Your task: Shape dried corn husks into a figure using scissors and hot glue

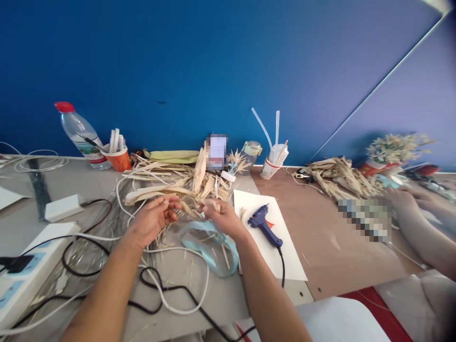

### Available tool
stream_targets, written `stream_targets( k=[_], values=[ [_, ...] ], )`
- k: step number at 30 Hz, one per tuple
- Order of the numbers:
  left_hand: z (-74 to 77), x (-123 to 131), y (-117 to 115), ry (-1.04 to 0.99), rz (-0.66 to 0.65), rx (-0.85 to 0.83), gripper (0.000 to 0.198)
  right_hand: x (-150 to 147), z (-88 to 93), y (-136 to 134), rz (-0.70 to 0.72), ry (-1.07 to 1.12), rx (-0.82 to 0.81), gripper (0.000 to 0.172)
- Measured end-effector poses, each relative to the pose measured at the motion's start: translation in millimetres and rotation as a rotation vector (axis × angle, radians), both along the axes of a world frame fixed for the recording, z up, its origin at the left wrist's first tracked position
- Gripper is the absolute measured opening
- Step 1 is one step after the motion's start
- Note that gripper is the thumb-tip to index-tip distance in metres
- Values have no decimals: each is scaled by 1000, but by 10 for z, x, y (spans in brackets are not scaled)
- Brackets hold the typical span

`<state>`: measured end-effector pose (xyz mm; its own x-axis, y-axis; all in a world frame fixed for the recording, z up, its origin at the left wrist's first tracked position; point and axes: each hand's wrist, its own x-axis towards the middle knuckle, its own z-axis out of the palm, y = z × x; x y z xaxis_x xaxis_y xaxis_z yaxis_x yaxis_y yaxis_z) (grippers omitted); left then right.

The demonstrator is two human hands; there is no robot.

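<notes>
My left hand point(156, 219) hovers over the table in front of the dried corn husks point(160, 194), palm turned inward. Its fingers are loosely curled and apart, with nothing visible in them. To its right, my right hand point(221, 217) is closed, thumb and fingers pressed together; what it pinches is too small or hidden to name. Just below it, a light blue ribbon point(230, 259) lies in loops on the table. A blue glue gun point(264, 225) rests on a white sheet point(292, 263) beside my right forearm.
White and black cables point(194, 308) cross the table near a power strip point(21, 280). Along the wall stand a plastic bottle point(80, 135), an orange cup point(119, 159), a phone point(217, 149), a jar point(251, 151) and a white cup point(270, 168). Another person's hands point(404, 204) are at the right.
</notes>
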<state>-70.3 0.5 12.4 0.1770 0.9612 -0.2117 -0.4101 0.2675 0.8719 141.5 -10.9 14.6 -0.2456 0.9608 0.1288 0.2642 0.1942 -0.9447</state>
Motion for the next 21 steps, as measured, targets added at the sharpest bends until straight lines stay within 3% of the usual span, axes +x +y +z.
stream_targets(
  k=[5, 12, 17, 21],
  values=[
    [2, -1, 24, -2, 107, 14, 19, 69, -80, 85, -168, -46, -59, 17],
    [-22, 33, 2, 80, 40, 14, 19, 44, -68, 60, -99, -54, -74, 18],
    [-56, 37, 2, 166, 28, -9, 21, 7, -30, -11, 100, -230, 52, 19],
    [-48, 4, 21, 176, 72, -8, 21, -38, -46, -35, 97, -362, 131, 23]
  ],
)
